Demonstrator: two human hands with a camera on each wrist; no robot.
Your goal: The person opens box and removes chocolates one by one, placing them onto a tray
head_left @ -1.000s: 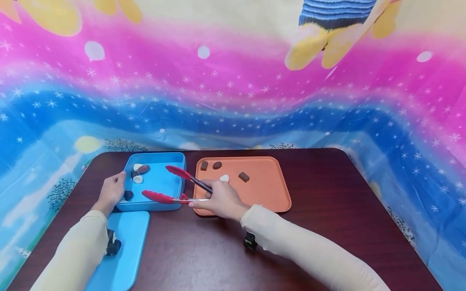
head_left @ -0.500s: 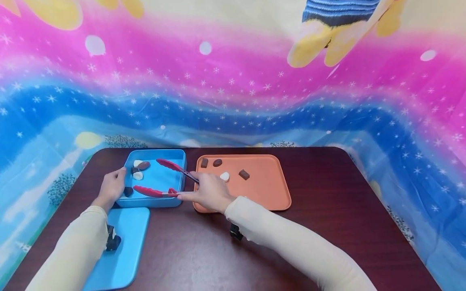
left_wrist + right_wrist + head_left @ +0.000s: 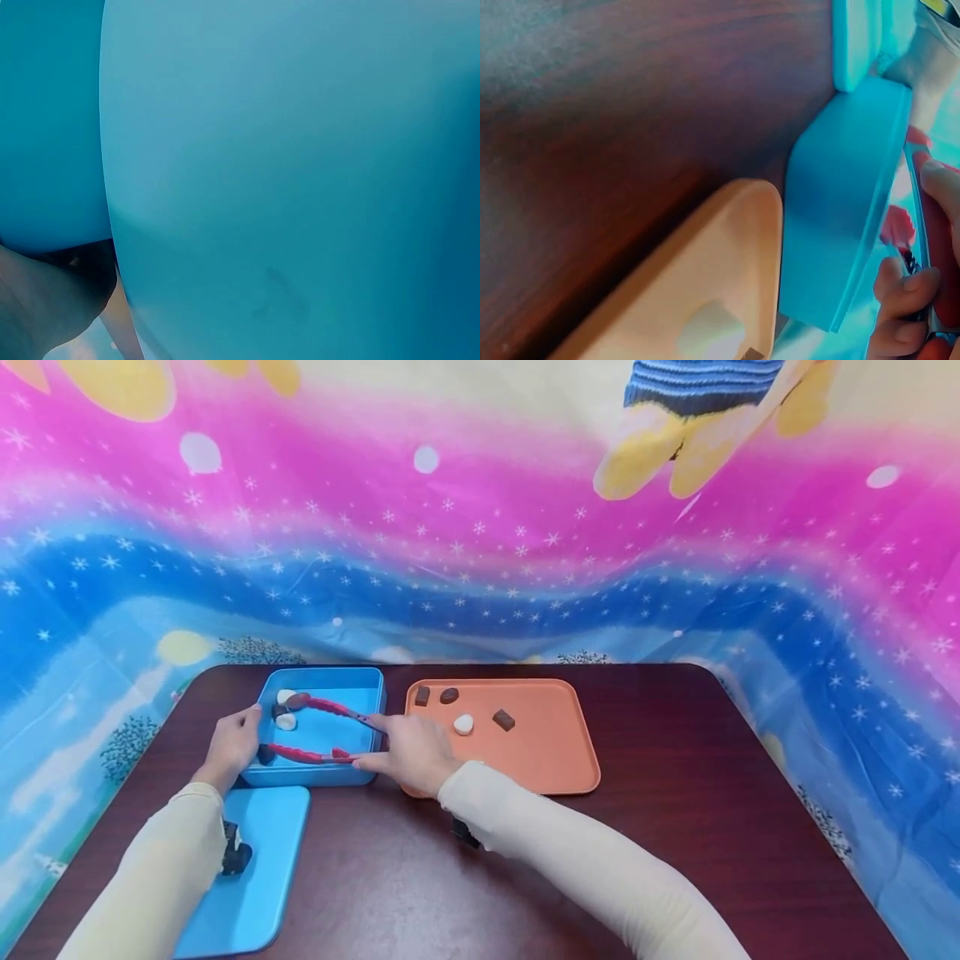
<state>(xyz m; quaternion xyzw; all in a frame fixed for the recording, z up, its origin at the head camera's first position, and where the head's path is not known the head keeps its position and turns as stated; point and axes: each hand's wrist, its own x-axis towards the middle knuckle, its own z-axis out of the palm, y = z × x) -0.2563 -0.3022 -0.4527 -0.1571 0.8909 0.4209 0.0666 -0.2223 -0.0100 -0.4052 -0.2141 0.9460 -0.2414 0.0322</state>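
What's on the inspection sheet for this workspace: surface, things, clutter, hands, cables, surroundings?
Surface: dark reddish-brown table, light glare.
Things: blue box with brown and white pieces; orange tray with three brown pieces and a white one; red-tipped tongs, spread at the box, contact with pieces unclear.
Clutter: flat blue panel, possibly a lid, before the box.
Hands: left hand holds the box's left side; right hand grips the tongs.
Cables: nothing seen.
Surroundings: pink-and-blue snowflake-print backdrop.
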